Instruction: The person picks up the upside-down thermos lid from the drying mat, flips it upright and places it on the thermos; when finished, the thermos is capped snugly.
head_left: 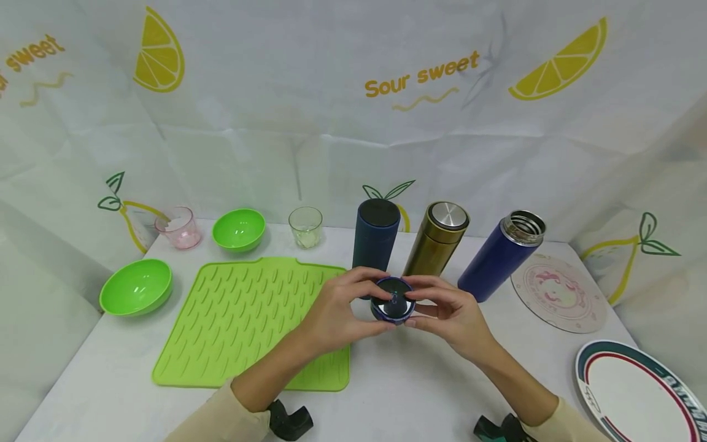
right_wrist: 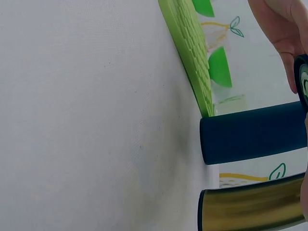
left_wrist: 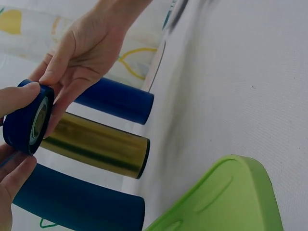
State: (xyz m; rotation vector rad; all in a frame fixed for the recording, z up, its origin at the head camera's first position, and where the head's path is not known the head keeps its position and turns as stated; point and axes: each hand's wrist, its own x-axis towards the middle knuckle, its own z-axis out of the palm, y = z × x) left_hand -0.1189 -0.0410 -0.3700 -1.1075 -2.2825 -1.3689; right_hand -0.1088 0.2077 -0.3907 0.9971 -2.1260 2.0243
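Between both hands, above the table, is a blue bottle lid (head_left: 393,301) with a dark shiny top. My left hand (head_left: 343,305) pinches its left side between fingers and thumb, and my right hand (head_left: 450,310) grips the right side the same way. From the left wrist view, the lid's (left_wrist: 29,117) hollow underside with a pale ring shows. Behind the hands stands a blue bottle (head_left: 501,255) without a lid, its steel mouth bare. Beside it are a gold bottle (head_left: 436,239) with a silver-topped lid and a dark teal bottle (head_left: 377,233) with a black top.
A green ribbed mat (head_left: 248,325) lies left, with green bowls (head_left: 136,287) (head_left: 239,230) beyond it. A pink glass (head_left: 179,228) and a clear glass (head_left: 305,227) stand at the back. Right are a round pink-printed mat (head_left: 559,293) and a white plate (head_left: 635,393).
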